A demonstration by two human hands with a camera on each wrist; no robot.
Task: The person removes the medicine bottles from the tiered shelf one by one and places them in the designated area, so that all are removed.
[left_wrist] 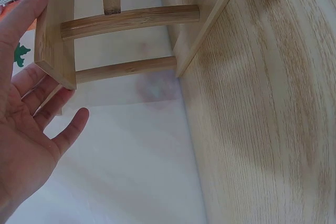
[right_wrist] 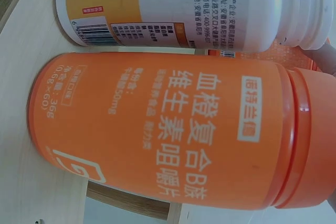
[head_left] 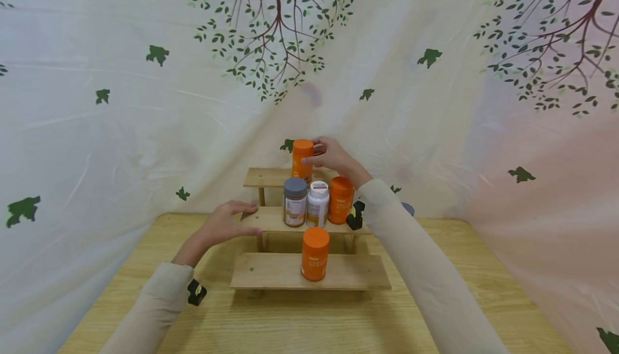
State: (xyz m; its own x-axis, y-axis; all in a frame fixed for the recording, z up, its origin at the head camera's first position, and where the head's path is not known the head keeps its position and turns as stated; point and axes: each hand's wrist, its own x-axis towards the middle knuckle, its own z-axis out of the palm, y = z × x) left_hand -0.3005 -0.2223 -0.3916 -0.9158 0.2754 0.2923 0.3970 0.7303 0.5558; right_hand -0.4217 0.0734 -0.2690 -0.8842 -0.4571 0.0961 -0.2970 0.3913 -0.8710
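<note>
For a sure release, the upper orange jar [head_left: 302, 170], pinched by the right hand [head_left: 335, 156] at the top tier [head_left: 266, 177], should be kept upright and seated flat, while the wooden stand [head_left: 271, 272] is steadied by the left hand [head_left: 226, 224], gripped around the middle tier's [head_left: 272, 219] left end. On the middle tier, a grey-lidded jar [head_left: 295, 204], a white bottle [head_left: 317, 207] and a second orange jar [head_left: 340, 202] are lined up. All are capped, so their contents cannot be told.

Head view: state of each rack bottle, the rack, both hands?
top orange bottle: upright, capped
grey-capped bottle: upright, capped
white bottle: upright, capped
middle orange bottle: upright, capped
bottom orange bottle: upright, capped
rack: standing
right hand: holding top orange bottle
left hand: holding rack
</note>
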